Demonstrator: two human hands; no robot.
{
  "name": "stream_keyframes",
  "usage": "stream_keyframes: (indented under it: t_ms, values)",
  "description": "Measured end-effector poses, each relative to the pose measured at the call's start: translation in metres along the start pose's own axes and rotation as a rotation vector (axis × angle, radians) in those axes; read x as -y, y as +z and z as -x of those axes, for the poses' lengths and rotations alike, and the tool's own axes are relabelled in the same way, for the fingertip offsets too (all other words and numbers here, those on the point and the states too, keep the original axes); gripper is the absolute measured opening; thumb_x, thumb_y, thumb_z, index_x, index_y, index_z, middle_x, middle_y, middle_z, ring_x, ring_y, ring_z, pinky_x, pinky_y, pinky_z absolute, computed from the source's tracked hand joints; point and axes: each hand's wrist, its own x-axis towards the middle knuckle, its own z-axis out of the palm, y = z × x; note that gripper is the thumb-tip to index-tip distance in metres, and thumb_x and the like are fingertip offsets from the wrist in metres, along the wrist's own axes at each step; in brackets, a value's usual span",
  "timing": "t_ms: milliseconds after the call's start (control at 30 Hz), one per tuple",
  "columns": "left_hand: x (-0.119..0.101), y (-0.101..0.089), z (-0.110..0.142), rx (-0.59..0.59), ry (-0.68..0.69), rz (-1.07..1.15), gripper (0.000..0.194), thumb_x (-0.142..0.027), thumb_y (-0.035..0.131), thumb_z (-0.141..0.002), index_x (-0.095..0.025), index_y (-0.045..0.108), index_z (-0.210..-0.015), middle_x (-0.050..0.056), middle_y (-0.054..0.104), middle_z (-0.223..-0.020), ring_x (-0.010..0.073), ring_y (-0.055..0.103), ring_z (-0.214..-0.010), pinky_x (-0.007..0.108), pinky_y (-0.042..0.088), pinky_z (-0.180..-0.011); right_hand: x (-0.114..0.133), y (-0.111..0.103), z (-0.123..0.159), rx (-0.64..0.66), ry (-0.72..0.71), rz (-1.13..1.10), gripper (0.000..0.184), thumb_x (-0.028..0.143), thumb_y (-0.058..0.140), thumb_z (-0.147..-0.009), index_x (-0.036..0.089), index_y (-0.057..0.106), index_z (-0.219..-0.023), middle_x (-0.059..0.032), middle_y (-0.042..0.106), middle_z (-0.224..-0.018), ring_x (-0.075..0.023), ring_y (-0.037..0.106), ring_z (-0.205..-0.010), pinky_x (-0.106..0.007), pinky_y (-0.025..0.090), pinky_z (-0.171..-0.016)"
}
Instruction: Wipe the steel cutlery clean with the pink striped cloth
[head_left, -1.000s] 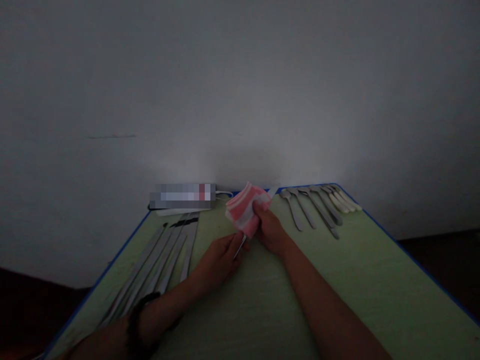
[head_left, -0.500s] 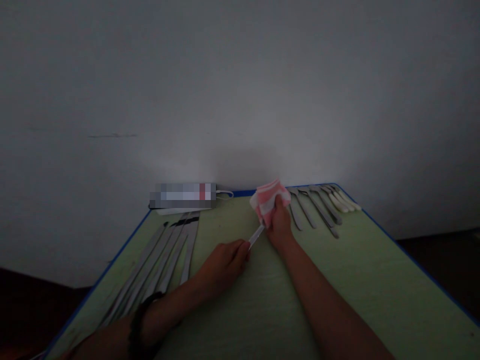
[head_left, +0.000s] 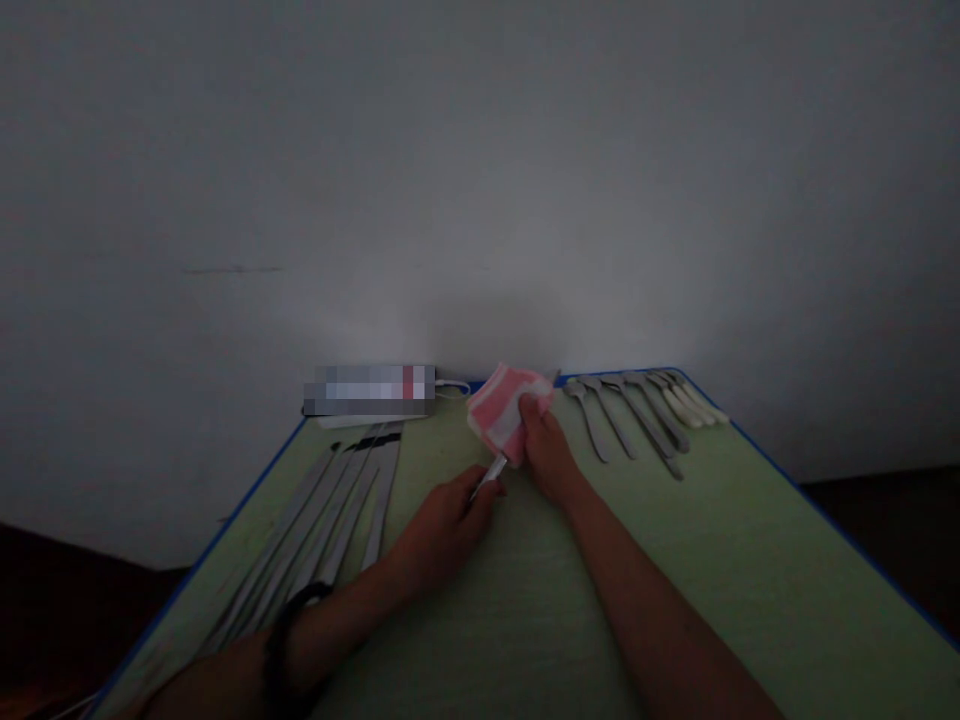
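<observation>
My left hand (head_left: pixel 469 505) is closed around the handle of a piece of metal cutlery (head_left: pixel 493 470). A pink-and-white striped cloth (head_left: pixel 501 415) hides most of that piece, so its kind cannot be made out. A small dark tip shows past the cloth's upper right corner. My right hand (head_left: pixel 546 445) grips the cloth, thumb on top, folded round the cutlery just beyond my left hand. Several metal spoons (head_left: pixel 587 425) lie fanned out to the right of the cloth. Beside my left forearm, several long metal knives (head_left: pixel 330 530) lie side by side.
The pale green table (head_left: pixel 720 590) has a blue edge and stands against a grey wall (head_left: pixel 480 180). A blurred-out box-like object (head_left: pixel 371 390) with a white cable (head_left: pixel 454 385) sits at the back left. White-handled cutlery (head_left: pixel 694 405) lies at the back right.
The cloth and my right hand have shifted left and nearer my left hand, covering more of the handle. A dark tip now shows past the cloth, and more of the leftmost spoon is visible.
</observation>
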Motion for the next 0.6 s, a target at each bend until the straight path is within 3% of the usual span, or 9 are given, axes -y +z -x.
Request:
stream_keyframes:
  t_ms: [267,433,600]
  values:
    - [-0.005,0.003,0.008,0.096,0.008,-0.155,0.03,-0.034,0.029,-0.093,-0.019,0.054,-0.097,0.006,0.066,-0.08,0.0192,0.062,-0.071,0.027,0.043,-0.064,0.006,0.0,-0.013,-0.134,0.174,-0.702,0.018,0.029,0.046,-0.084,0.019,0.06,-0.088,0.0009,0.069,-0.08,-0.0116,0.063,-0.073,-0.025,0.052,-0.068]
    - [-0.009,0.004,0.016,0.147,0.037,-0.23,0.027,-0.034,0.031,-0.092,-0.02,0.052,-0.102,0.005,0.067,-0.083,0.0205,0.064,-0.072,0.028,0.043,-0.066,0.013,-0.007,-0.014,-0.043,0.179,-0.758,0.018,0.034,0.047,-0.082,0.022,0.06,-0.085,0.0004,0.07,-0.079,-0.012,0.064,-0.071,-0.026,0.053,-0.066]
    - [-0.012,-0.002,0.02,0.157,0.08,-0.185,0.026,-0.037,0.037,-0.089,-0.02,0.051,-0.104,0.004,0.065,-0.082,0.0202,0.061,-0.072,0.029,0.041,-0.068,0.02,-0.004,-0.009,-0.033,0.195,-0.693,0.015,0.033,0.049,-0.077,0.022,0.055,-0.068,0.0053,0.062,-0.057,-0.0086,0.055,-0.05,-0.02,0.047,-0.05]
